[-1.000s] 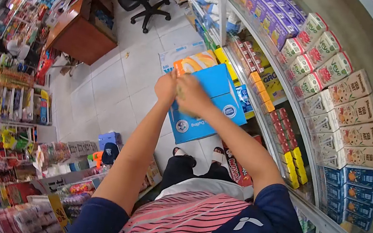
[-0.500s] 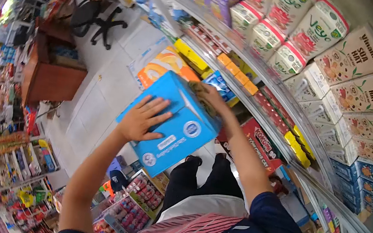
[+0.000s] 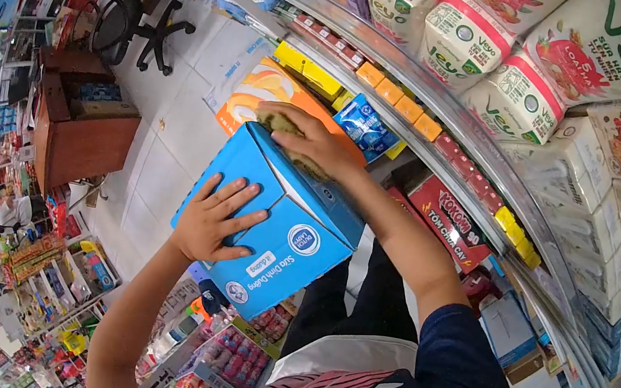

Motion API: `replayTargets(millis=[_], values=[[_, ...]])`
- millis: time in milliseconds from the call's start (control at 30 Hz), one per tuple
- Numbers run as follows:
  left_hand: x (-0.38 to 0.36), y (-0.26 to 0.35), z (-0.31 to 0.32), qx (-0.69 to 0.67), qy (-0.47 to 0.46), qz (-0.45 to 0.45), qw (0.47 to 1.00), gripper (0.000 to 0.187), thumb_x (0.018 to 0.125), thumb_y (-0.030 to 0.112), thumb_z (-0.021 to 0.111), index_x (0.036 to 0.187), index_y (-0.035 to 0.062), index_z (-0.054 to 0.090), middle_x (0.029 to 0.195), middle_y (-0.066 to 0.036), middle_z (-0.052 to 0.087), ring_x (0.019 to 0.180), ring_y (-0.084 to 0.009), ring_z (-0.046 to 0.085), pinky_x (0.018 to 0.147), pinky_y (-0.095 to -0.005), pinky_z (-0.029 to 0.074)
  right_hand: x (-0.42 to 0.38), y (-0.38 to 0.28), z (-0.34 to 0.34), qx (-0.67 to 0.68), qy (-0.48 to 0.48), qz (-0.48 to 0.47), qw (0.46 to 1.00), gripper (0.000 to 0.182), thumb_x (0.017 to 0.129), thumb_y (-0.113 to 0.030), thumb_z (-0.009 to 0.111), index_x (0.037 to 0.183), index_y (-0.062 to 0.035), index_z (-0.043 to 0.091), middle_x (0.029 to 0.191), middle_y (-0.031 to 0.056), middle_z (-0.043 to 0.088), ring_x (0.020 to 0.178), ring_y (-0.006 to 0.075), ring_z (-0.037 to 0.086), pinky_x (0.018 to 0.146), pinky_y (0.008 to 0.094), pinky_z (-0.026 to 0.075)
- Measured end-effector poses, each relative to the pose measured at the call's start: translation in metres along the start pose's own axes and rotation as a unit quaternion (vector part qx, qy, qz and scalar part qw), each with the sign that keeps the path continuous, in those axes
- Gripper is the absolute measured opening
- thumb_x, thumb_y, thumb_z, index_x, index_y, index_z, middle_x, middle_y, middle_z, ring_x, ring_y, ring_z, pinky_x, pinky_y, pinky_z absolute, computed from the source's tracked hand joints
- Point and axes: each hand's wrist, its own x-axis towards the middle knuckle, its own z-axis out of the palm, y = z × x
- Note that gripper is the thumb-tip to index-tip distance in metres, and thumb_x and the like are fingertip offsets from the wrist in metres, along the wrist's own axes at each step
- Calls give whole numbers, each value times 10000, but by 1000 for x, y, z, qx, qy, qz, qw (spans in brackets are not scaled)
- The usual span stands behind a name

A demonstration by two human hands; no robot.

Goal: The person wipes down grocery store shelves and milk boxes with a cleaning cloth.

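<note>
Ctns (image 3: pixel 466 43) on shelf (image 3: pixel 426 102) R of box (image 3: pixel 280 251); desk (image 3: pixel 83 141) far L, chair (image 3: pixel 115 31) behind

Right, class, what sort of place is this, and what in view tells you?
Probably a small grocery shop: matching Veyo milk packs stand in rows, a Kokomi carton sits nearby, and assorted small goods crowd the picture's left.
</note>
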Motion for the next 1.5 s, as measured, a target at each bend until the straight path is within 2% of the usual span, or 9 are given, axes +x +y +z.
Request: replayTargets(millis=[67,233,467,533,700,800,1200,1333,1500], values=[[0,-1,1,-6,4,-2,1000,524,728,517,522,1172,239,523,1288,-63,420,1207,-235,362,1036,-408,156,-10,32,-4,181,-2,169,969,439,854,-278,498,1205,-22,437,1204,143,464,1120,207,431,947,297,311],[-1,-1,1,-9,1,-7,1000,524,730,520,520,1175,243,521,1291,-61,417,1209,-232,360,1034,-408,156,-88,162,-45,-39,24,309,950,377,872,-291,435,1125,-20,503,1180,139,492,1050,233,483,909,305,361],[3,-2,0,-25,8,-9,1000,545,726,514,527,1199,245,501,1315,-57,391,1227,-224,338,1038,-410,137,-40,26,-21,6,-4,270,963,326,857,-199,439,1126,-24,498,1194,132,481,1055,222,477,899,298,364],[8,12,-8,-5,23,1,1000,446,756,474,516,1107,200,556,1221,-91,469,1143,-241,424,1012,-431,206,-22,-18,-13,1,-28,76,997,389,864,-161,469,1240,-69,429,1221,61,462,1116,155,418,938,268,316],[58,94,-81,-269,132,21,954,198,661,182,634,775,43,549,739,-84,568,659,-265,574,705,-418,491,-85,120,-45,-69,-31,217,973,362,852,-188,482,1183,-41,465,1126,81,536,958,183,525,844,302,409],[81,154,-117,-336,254,147,895,168,668,177,628,745,54,546,731,-71,557,659,-248,563,694,-405,494,-145,127,-56,195,75,416,885,357,858,-220,490,1164,-36,492,1115,65,539,907,180,547,810,315,437],[96,175,-111,-351,471,156,794,115,679,160,612,623,99,532,694,-12,512,662,-175,525,665,-360,516,-32,-20,-19,175,-53,150,972,424,821,-187,538,1222,-78,456,1156,72,503,1035,134,459,893,227,344],[84,167,-140,-274,290,108,911,74,654,144,605,633,108,544,670,8,504,678,-148,530,681,-360,543,-37,3,-24,223,-39,149,962,449,816,-205,546,1237,-82,446,1177,78,500,1024,137,475,901,229,345],[101,181,-124,-203,458,140,854,72,634,153,609,649,114,551,710,2,519,660,-148,527,648,-343,538,-113,107,-54,63,45,357,931,430,818,-198,540,1206,-29,464,1111,72,546,989,142,505,877,264,377]])
